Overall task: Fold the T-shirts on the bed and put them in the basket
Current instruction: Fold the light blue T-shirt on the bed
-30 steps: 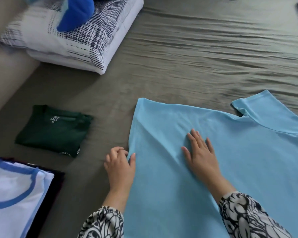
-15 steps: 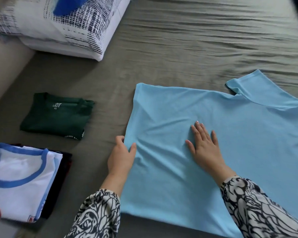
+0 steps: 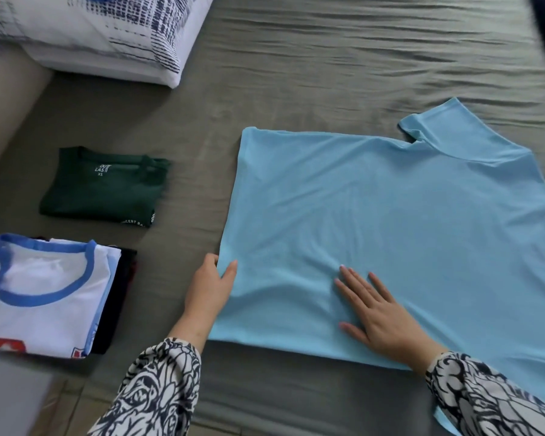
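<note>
While the light blue T-shirt (image 3: 406, 221) lay spread on the bed (image 3: 328, 73), long axis running left to right, our left hand (image 3: 210, 289) pinched its near-left hem edge. Our right hand (image 3: 381, 313) pressed flat, fingers straight, just beside it.

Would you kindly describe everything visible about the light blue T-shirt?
The light blue T-shirt is plain, of soft, thin-looking fabric, spread flat and lightly wrinkled on the grey-green bed sheet. One short sleeve points away from the person; its right side runs out of frame. The left hand pinches its left edge, and the right hand lies flat on it.
</note>
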